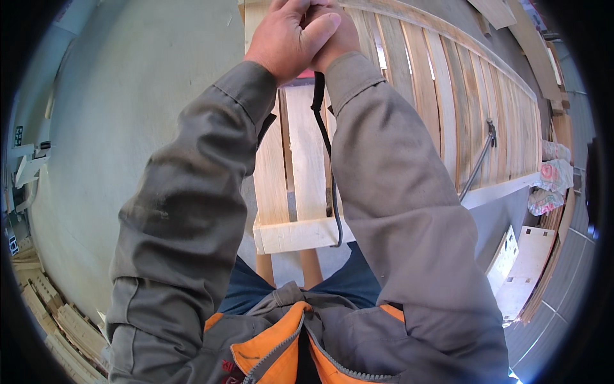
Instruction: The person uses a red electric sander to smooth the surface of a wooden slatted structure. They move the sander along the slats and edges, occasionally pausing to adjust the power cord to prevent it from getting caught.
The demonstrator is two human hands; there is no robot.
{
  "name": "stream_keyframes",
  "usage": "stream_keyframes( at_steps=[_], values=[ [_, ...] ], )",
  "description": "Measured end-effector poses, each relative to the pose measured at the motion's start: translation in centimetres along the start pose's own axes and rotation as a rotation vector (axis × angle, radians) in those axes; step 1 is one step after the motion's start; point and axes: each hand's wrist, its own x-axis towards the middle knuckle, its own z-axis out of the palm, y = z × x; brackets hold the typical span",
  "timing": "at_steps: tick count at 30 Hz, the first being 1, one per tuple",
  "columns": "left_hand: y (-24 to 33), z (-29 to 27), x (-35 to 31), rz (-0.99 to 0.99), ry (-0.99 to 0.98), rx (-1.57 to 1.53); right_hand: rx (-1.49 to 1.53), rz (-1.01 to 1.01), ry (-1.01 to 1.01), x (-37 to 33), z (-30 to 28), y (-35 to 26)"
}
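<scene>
Both my hands are together at the top of the view, over the slatted wooden frame (272,173). My left hand (276,43) is closed, its thumb lying across toward my right hand (339,35). The right fingers are curled under and partly hidden. Beneath the two hands a bit of red body (307,75) shows, with a thick black cord (318,93) coming out of it. It looks like a corded power tool, mostly covered by my hands. The cord runs down past the slats and over the frame's near end rail (300,235).
A claw hammer (491,134) lies on the slats to the right. Beyond the frame's right end are patterned bags (555,179) and white panels with holes (526,262). Stacked timber (61,320) lies at the lower left. Boards (534,51) lie at the upper right.
</scene>
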Motion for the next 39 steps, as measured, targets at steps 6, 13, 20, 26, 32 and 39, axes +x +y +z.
stream_keyframes(
  at_steps=[6, 13, 20, 26, 32, 39],
  values=[
    [-1.5, -0.1, 3.0, 0.038, 0.011, 0.015, 0.044, -0.011, 0.066, 3.2, 1.4, 0.9],
    [-3.2, -0.1, 6.8, 0.155, 0.062, -0.025, 0.481, 0.057, 0.144, 6.9, 2.2, 2.7],
    [-2.6, -0.5, 5.9, 0.021, -0.054, -0.118, 0.037, 0.002, 0.026, 5.7, 1.7, 1.6],
    [-0.3, -0.1, 1.2, -0.029, -0.038, -0.110, 0.131, -0.003, -0.053, 1.3, -0.3, 1.0],
    [1.4, 0.3, -3.3, -0.044, -0.049, -0.045, 0.095, 0.004, -0.057, -3.5, -1.6, -0.4],
    [4.0, 0.3, -7.9, -0.093, -0.081, -0.089, 0.046, -0.019, -0.070, -8.6, -4.3, -2.5]
  ],
)
